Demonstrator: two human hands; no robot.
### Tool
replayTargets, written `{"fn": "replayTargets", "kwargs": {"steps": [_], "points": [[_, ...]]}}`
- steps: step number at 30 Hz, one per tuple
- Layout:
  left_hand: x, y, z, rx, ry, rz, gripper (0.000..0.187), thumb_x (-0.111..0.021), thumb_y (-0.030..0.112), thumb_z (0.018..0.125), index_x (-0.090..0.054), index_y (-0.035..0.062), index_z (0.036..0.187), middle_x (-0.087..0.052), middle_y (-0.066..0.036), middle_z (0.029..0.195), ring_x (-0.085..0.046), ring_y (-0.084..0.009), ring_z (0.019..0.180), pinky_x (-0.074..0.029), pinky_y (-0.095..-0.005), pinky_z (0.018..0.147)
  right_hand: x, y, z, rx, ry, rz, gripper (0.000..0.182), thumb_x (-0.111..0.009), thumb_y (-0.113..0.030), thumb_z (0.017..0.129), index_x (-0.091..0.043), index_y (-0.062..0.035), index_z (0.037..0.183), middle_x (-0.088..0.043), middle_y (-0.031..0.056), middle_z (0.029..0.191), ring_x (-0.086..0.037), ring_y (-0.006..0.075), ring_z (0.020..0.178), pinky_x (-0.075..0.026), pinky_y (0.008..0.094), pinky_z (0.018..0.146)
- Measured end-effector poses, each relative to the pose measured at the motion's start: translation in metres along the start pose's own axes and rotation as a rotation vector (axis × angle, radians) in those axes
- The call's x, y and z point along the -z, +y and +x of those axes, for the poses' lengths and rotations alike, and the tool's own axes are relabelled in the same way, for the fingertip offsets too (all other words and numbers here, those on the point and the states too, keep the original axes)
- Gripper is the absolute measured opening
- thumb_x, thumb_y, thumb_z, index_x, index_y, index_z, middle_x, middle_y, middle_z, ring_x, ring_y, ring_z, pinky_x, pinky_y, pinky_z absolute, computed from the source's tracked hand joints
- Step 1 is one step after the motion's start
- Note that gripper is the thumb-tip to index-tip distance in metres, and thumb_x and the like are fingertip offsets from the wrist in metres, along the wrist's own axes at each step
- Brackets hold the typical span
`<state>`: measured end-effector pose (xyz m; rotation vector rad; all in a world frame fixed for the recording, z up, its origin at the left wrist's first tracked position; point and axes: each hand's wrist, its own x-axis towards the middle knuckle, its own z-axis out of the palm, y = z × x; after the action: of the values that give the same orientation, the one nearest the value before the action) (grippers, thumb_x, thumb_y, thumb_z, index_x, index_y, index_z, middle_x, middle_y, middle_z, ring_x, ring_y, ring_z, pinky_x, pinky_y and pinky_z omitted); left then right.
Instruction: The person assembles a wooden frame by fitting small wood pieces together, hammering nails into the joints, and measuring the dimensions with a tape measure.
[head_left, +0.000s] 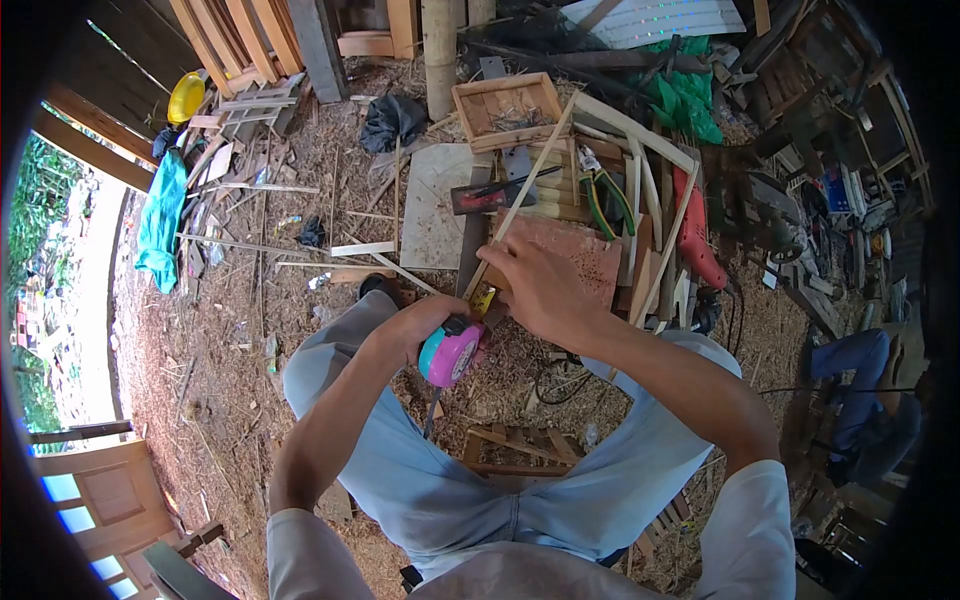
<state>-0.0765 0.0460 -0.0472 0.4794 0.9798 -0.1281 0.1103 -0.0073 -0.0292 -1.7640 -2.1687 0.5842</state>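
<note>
here, your left hand grips the tape measure low in front of you, while your right hand pinches a thin wood strip near its yellow blade.
the tape measure looks light, hard and probably a little slick, so wrap it around its rounded sides; the blade should be springy and apt to kink, so support it flat. the strip seems light and could snap, so hold it close to where you work. ahead, the shallow wooden tray holds thin bits too small to name; the black bag hides any contents.
</note>
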Motion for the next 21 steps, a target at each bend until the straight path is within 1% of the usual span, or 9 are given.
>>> {"fn": "replayTargets", "kwargs": {"steps": [2, 5, 8, 11, 15, 17, 18, 20, 21], "points": [[-0.003, 0.001, -0.002, -0.038, 0.061, 0.06, 0.024, -0.044, 0.016, 0.087, -0.057, -0.0048, 0.087, -0.063, -0.015, 0.077, -0.064, -0.0268, 0.068, -0.054, -0.0361, 0.062, 0.0, -0.002, 0.0, 0.001, -0.007, -0.014, 0.053, -0.069, -0.002, 0.075, -0.053, -0.006, 0.125, -0.052, 0.0147, 0.107, -0.059, 0.0347, 0.099, -0.05, 0.0438, 0.077], [-0.003, -0.001, -0.002, -0.061, 0.073, 0.034, 0.024, -0.044, 0.017, 0.088, -0.056, -0.0043, 0.088, -0.063, -0.015, 0.078, -0.065, -0.0267, 0.068, -0.054, -0.0367, 0.062, -0.003, 0.001, 0.001, -0.001, 0.003, -0.022, 0.052, -0.069, -0.003, 0.075, -0.054, -0.0066, 0.125, -0.053, 0.0143, 0.107, -0.06, 0.0341, 0.096, -0.05, 0.0436, 0.076], [0.001, -0.001, 0.0, -0.032, 0.028, 0.003, 0.024, -0.044, 0.017, 0.087, -0.056, -0.0034, 0.087, -0.063, -0.014, 0.078, -0.065, -0.0268, 0.068, -0.054, -0.0371, 0.062, -0.006, 0.004, 0.002, 0.017, 0.03, -0.011, 0.05, -0.069, -0.005, 0.076, -0.055, -0.0069, 0.124, -0.053, 0.0137, 0.106, -0.06, 0.0335, 0.094, -0.05, 0.043, 0.076], [-0.003, 0.002, -0.004, -0.054, 0.068, 0.048, 0.022, -0.046, 0.017, 0.086, -0.056, -0.0033, 0.084, -0.063, -0.015, 0.077, -0.064, -0.0274, 0.068, -0.054, -0.038, 0.062, -0.009, 0.008, 0.002, 0.055, 0.074, -0.002, 0.05, -0.069, -0.006, 0.075, -0.055, -0.0072, 0.123, -0.054, 0.0133, 0.104, -0.06, 0.033, 0.093, -0.051, 0.0428, 0.075], [0.004, -0.001, 0.003, -0.03, 0.034, -0.004, 0.021, -0.047, 0.015, 0.084, -0.056, -0.0039, 0.082, -0.062, -0.016, 0.075, -0.064, -0.0278, 0.067, -0.054, -0.0383, 0.062, -0.007, 0.006, 0.002, 0.064, 0.044, -0.001, 0.048, -0.07, -0.006, 0.075, -0.055, -0.0059, 0.122, -0.054, 0.0137, 0.103, -0.061, 0.0331, 0.091, -0.051, 0.0429, 0.074], [0.002, 0.0, 0.001, -0.017, 0.045, -0.02, 0.02, -0.048, 0.014, 0.084, -0.055, -0.0048, 0.082, -0.062, -0.017, 0.074, -0.064, -0.0279, 0.066, -0.054, -0.0385, 0.062, -0.008, 0.007, 0.002, 0.135, 0.089, -0.009, 0.034, -0.059, -0.002, 0.078, -0.059, -0.0014, 0.112, -0.055, 0.0167, 0.103, -0.063, 0.0344, 0.086, -0.052, 0.0436, 0.071], [0.003, 0.0, 0.001, -0.016, 0.046, -0.02, 0.02, -0.048, 0.014, 0.084, -0.055, -0.0048, 0.082, -0.062, -0.017, 0.074, -0.064, -0.0279, 0.066, -0.054, -0.0385, 0.062, -0.008, 0.007, 0.002, 0.134, 0.089, -0.008, 0.034, -0.059, -0.002, 0.078, -0.059, -0.0014, 0.112, -0.055, 0.0167, 0.103, -0.063, 0.0344, 0.086, -0.052, 0.0436, 0.071], [0.004, 0.0, 0.0, -0.023, 0.067, -0.038, 0.022, -0.051, 0.014, 0.085, -0.059, -0.0075, 0.087, -0.064, -0.019, 0.079, -0.065, -0.028, 0.067, -0.056, -0.0376, 0.062, -0.008, 0.006, 0.004, 0.11, 0.016, -0.03, 0.045, -0.069, -0.007, 0.076, -0.055, -0.0024, 0.119, -0.054, 0.0149, 0.103, -0.06, 0.0349, 0.09, -0.051, 0.0432, 0.075], [0.005, 0.0, 0.0, -0.024, 0.068, -0.039, 0.022, -0.051, 0.014, 0.085, -0.059, -0.0075, 0.087, -0.064, -0.019, 0.079, -0.065, -0.028, 0.067, -0.056, -0.0376, 0.062, -0.01, 0.007, 0.004, 0.111, 0.016, -0.03, 0.045, -0.069, -0.007, 0.076, -0.055, -0.0024, 0.119, -0.054, 0.0149, 0.103, -0.06, 0.0349, 0.09, -0.051, 0.0432, 0.075]]}}
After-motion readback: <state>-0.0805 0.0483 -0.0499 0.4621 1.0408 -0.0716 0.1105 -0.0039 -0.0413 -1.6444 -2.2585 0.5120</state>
